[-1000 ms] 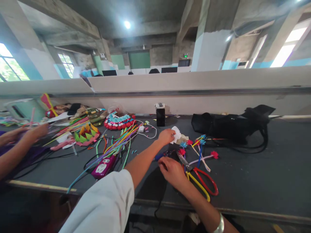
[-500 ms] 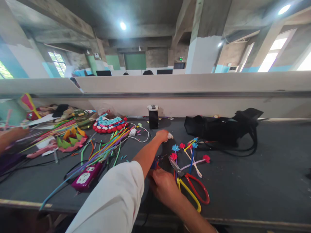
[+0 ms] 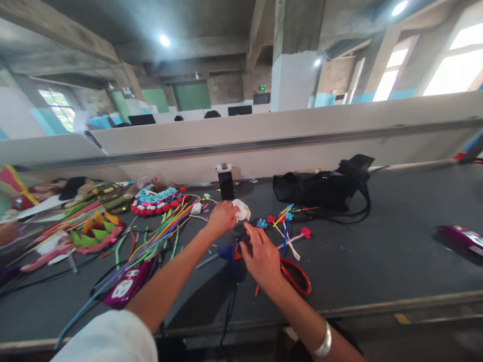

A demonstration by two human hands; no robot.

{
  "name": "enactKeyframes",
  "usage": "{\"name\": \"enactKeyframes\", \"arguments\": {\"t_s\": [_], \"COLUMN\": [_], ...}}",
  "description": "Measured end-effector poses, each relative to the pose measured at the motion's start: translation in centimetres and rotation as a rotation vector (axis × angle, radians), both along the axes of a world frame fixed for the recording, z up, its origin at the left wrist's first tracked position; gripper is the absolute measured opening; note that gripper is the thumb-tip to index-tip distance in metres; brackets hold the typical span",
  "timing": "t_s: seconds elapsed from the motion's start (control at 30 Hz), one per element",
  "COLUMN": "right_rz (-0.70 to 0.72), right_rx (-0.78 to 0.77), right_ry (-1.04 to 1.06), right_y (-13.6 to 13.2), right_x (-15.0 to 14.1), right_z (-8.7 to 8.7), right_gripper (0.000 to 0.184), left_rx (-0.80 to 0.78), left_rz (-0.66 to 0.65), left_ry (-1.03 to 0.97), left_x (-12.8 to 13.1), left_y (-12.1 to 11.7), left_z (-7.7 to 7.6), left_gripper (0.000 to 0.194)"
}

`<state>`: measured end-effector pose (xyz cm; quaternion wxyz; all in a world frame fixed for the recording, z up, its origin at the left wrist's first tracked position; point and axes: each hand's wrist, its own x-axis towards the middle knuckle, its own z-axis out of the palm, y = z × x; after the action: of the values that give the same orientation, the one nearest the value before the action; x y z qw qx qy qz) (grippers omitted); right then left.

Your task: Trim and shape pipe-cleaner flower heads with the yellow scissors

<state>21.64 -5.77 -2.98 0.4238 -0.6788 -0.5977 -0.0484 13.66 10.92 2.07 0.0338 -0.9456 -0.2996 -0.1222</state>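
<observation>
My left hand (image 3: 223, 219) is closed on a crumpled white tissue (image 3: 241, 210) above the middle of the dark table. Close to it, my right hand (image 3: 264, 254) has its fingers apart and appears to hold nothing. Just left of the right hand lies a blue glue gun (image 3: 227, 253) with an orange trigger, a pale stick at its rear and a cable. The red-handled scissors (image 3: 302, 281) are partly hidden by my right hand and wrist. Beyond them are several pipe-cleaner flowers (image 3: 289, 216) with red and blue heads.
Bundled colourful pipe cleaners (image 3: 160, 236) lie over a purple power strip (image 3: 128, 287) at left. A phone (image 3: 226, 186) stands at the back, with a black bag (image 3: 313, 190) to its right. Another person's hand (image 3: 8, 233) shows at far left.
My left hand has drawn back slightly with the tissue. My right hand has moved up and forward, its fingers now spread, exposing the glue gun. The view has turned right.
</observation>
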Motion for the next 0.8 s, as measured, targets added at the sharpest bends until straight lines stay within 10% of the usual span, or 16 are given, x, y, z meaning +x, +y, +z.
{"name": "enactKeyframes", "arguments": {"t_s": [0.43,0.57,0.8], "right_rz": [0.079,-0.145,-0.574], "right_rx": [-0.096,-0.164,-0.475], "right_ry": [-0.105,-0.110,-0.093], "right_y": [-5.3,-10.1,-13.0], "right_x": [3.3,6.3,19.4], "right_z": [1.5,-0.8,-5.9], "right_gripper": [0.010,0.015,0.022], "left_rx": [-0.274,-0.316,-0.225], "left_rz": [-0.380,-0.497,-0.308], "left_ry": [-0.200,-0.232,-0.501], "left_x": [-4.2,-4.9,-7.0], "left_y": [-10.7,-12.0,-8.3], "left_z": [0.2,0.2,-2.9], "left_gripper": [0.029,0.062,0.031]}}
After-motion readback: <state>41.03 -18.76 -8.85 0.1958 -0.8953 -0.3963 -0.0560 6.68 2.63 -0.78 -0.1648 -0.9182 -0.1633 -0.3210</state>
